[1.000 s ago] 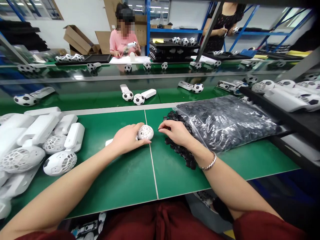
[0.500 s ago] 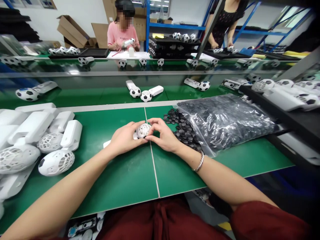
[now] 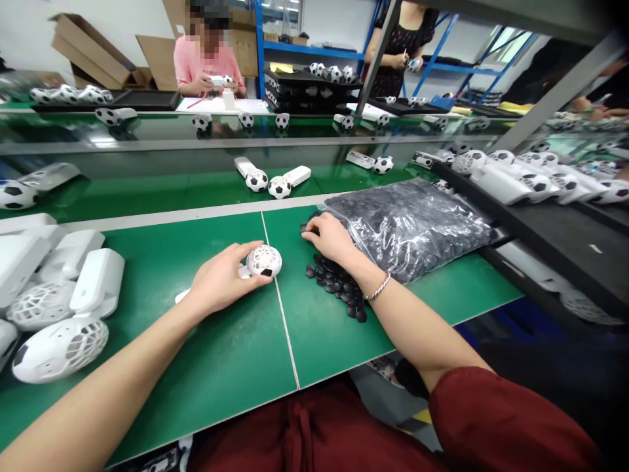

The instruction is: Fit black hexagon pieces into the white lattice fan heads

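My left hand (image 3: pixel 221 278) is closed around a white football-headed handheld fan (image 3: pixel 264 261), thumb at the near side and fingers at the far side of its round head. The head has a lattice grille and one black patch facing me; its handle lies mostly hidden under my palm. Over a pile of small black plastic pieces (image 3: pixel 339 282), my right hand (image 3: pixel 331 239) has its fingers curled together at the far left end. Whether a piece sits between those fingertips is hidden. Beside that hand lies a clear bag (image 3: pixel 407 226) full of the same black pieces.
White fan bodies (image 3: pixel 63 341) are heaped at the left of the green table (image 3: pixel 236 367). Beyond it, a green conveyor (image 3: pixel 196 190) carries several football-headed fans. A black tray (image 3: pixel 550 229) of fans stands at right. Two people work across the line.
My right hand has left the fan's head and moved right to the black pieces. My left hand keeps its hold on the fan, where a black patch now shows. The view has shifted right.
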{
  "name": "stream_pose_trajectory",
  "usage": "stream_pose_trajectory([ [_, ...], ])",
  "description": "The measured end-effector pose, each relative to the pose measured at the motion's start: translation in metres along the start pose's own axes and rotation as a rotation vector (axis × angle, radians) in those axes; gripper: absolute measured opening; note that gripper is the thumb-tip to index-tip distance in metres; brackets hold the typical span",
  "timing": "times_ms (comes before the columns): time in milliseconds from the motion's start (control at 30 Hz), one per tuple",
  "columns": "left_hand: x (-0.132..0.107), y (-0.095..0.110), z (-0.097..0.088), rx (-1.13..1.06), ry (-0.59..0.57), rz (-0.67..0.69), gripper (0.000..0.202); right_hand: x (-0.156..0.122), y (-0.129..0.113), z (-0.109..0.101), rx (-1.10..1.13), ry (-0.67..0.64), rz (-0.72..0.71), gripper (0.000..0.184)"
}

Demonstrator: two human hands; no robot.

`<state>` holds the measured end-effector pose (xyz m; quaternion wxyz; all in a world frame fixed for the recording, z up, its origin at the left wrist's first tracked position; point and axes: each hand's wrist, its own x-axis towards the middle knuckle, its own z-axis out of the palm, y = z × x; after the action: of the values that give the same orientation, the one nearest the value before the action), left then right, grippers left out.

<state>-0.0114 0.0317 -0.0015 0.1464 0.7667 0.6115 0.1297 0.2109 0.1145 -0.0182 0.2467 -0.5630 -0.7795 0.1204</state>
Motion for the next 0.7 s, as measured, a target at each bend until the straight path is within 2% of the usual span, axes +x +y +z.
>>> stream_pose_trajectory([
  [100, 0.0, 0.001, -0.001, 0.008, -0.005, 0.013, 0.063, 0.002, 0.01, -0.002, -0.107, -0.078, 0.074, 0.009],
  [200, -0.001, 0.001, -0.003, 0.047, 0.003, 0.075, 0.06, -0.005, 0.004, -0.001, -0.068, -0.147, 0.012, 0.005],
  [333, -0.001, -0.002, -0.006, 0.15, 0.014, 0.148, 0.062, -0.019, -0.014, -0.005, 0.189, -0.242, -0.146, 0.006],
  [467, -0.003, -0.004, -0.007, 0.156, 0.019, 0.181, 0.061, -0.032, -0.032, -0.012, 0.428, -0.325, -0.322, 0.011],
  [533, -0.004, -0.003, -0.007, 0.149, 0.023, 0.187, 0.06, -0.036, -0.038, -0.015, 0.483, -0.343, -0.347, 0.009],
  [600, -0.005, -0.003, -0.007, 0.149, 0.03, 0.188, 0.06, -0.039, -0.041, -0.016, 0.509, -0.358, -0.315, 0.006],
  [700, -0.005, -0.005, -0.006, 0.149, 0.036, 0.205, 0.061, -0.04, -0.043, -0.018, 0.453, -0.383, -0.311, 0.014],
])
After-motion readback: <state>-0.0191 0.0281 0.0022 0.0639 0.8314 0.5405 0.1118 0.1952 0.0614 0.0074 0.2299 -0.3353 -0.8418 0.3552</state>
